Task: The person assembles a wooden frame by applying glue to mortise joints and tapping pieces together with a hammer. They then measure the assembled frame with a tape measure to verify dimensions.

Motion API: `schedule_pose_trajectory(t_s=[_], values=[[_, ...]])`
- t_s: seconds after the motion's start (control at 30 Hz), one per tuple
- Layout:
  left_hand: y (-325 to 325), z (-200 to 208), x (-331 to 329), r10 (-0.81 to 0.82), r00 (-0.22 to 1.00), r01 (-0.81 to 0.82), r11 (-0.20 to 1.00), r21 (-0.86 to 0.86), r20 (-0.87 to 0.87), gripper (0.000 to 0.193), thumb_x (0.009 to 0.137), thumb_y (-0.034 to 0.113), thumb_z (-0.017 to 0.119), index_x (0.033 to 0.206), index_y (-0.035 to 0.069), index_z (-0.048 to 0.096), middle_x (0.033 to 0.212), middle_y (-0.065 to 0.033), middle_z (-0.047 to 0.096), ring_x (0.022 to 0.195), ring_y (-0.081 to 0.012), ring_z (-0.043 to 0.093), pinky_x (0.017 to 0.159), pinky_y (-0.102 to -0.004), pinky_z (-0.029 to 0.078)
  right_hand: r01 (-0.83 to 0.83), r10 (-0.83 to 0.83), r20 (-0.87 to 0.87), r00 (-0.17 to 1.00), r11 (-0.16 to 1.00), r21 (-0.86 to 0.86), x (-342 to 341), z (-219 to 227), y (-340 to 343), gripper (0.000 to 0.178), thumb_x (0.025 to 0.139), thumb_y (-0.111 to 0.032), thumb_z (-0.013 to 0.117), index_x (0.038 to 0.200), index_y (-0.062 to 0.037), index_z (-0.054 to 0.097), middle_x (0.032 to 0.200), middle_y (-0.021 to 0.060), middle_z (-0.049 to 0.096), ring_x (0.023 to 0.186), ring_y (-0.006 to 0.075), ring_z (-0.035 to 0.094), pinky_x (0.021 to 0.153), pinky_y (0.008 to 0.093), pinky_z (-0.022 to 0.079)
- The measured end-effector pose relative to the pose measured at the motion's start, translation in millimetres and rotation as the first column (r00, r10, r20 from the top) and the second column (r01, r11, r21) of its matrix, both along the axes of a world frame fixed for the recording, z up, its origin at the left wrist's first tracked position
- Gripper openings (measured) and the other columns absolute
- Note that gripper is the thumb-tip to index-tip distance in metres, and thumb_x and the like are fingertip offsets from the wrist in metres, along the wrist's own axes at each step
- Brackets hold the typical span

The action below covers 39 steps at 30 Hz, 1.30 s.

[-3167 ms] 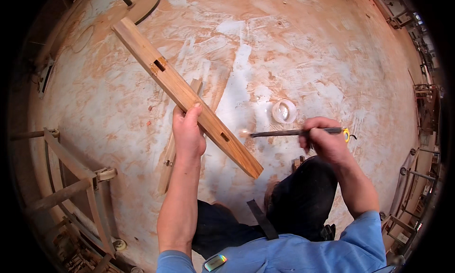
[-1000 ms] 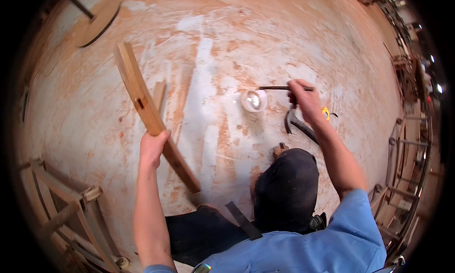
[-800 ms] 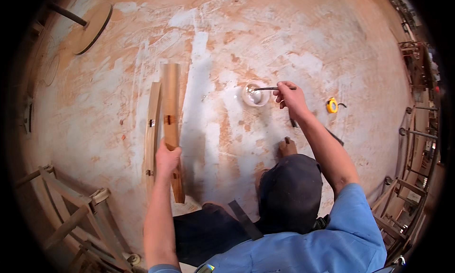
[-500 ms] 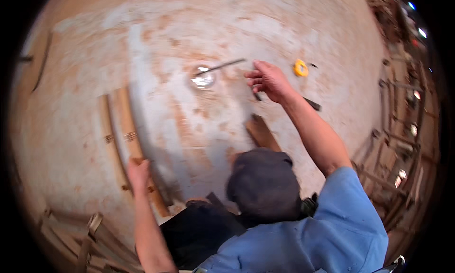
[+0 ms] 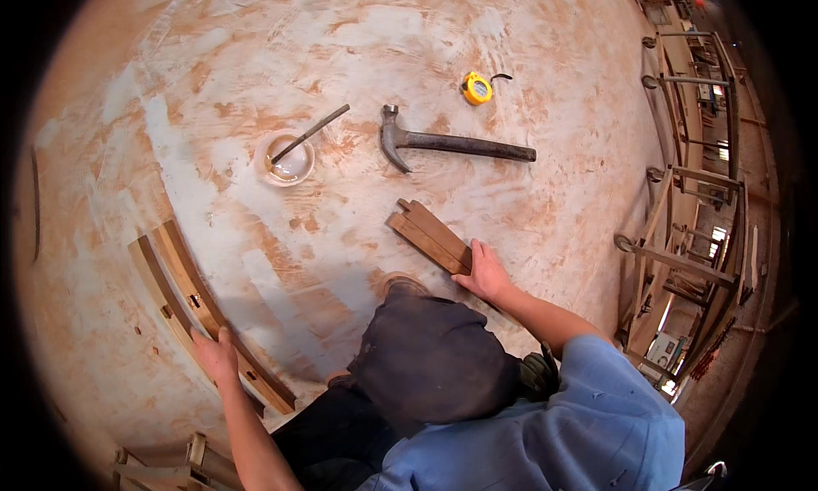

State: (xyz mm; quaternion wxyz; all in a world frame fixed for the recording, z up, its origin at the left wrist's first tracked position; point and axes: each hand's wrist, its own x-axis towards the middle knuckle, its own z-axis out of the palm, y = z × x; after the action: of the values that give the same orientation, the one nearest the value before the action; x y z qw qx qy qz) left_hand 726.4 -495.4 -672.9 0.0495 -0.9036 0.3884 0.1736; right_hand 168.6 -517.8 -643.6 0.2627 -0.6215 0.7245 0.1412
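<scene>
Two long, slightly curved wooden rails (image 5: 183,261) with mortise slots lie side by side on the floor at the left. My left hand (image 5: 216,356) is closed on them near their lower half, with its fingertips partly hidden. On the right, short flat wooden pieces (image 5: 432,236) with notched ends lie together. My right hand (image 5: 486,274) grips their near end, thumb on the closer side. Beyond them rests a claw hammer (image 5: 464,144) with a dark handle. A shallow clear bowl (image 5: 298,174) of pale liquid has a thin stick (image 5: 319,127) leaning in it.
A yellow tape measure (image 5: 478,89) lies on the stained concrete floor (image 5: 341,57) past the hammer. Wooden frames on wheeled racks (image 5: 682,180) line the right side. More wooden framework (image 5: 170,474) stands at the lower left.
My right hand has come down from near the hammer to the short wooden pieces. My left hand stays at the rails. The view has shifted, showing the hammer in full.
</scene>
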Motion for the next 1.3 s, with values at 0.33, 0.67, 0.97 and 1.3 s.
schedule_pose_trajectory(t_s=[0.33,0.67,0.97,1.3], values=[[-66.3,123.2,-74.5,-0.131,0.782,-0.095,0.942,-0.323,-0.610,0.052,0.088,0.015,0.065,0.136,0.004,0.047,0.124,-0.0171,0.058,0.109,-0.0229,0.059,0.091,-0.0363,0.048,-0.123,0.150,-0.169,0.974,0.979,0.161,36.1,-6.2,-6.2,0.053,0.075,-0.035,0.076,0.108,-0.0002,0.053,0.102,0.0184,0.055,0.096,0.0383,0.057,0.085,0.0466,0.047],[-79.2,148.6,-90.2,-0.196,0.538,-0.081,0.956,-0.282,-0.820,0.052,0.087,0.023,0.065,0.130,-0.002,0.050,0.112,-0.0193,0.064,0.098,-0.0277,0.065,0.084,-0.0359,0.051,-0.038,-0.014,0.337,0.941,0.988,0.149,38.6,101.8,-75.9,0.043,0.081,-0.027,0.070,0.110,0.0000,0.055,0.100,0.0239,0.063,0.098,0.0374,0.061,0.083,0.0414,0.048],[-98.1,186.2,-97.8,-0.520,0.337,-0.068,0.818,-0.571,-0.785,0.067,0.083,0.024,0.071,0.137,-0.004,0.042,0.125,-0.0164,0.057,0.112,-0.0227,0.056,0.093,-0.0356,0.047,-0.219,0.261,0.859,0.440,0.959,-0.179,268.6,288.1,-238.3,0.035,0.085,-0.012,0.066,0.115,0.0021,0.055,0.098,0.0071,0.062,0.090,0.0124,0.057,0.081,0.0295,0.048],[-69.3,233.6,-16.2,-0.256,0.297,-0.564,0.730,-0.385,-0.920,0.049,0.072,0.007,0.066,0.118,-0.002,0.054,0.096,-0.0081,0.064,0.083,-0.0166,0.062,0.077,-0.0290,0.050,-0.453,0.282,0.836,0.471,0.890,-0.045,352.8,234.9,-234.9,0.042,0.087,-0.037,0.061,0.095,0.0046,0.061,0.079,0.0091,0.061,0.071,0.0154,0.056,0.064,0.0309,0.046]])
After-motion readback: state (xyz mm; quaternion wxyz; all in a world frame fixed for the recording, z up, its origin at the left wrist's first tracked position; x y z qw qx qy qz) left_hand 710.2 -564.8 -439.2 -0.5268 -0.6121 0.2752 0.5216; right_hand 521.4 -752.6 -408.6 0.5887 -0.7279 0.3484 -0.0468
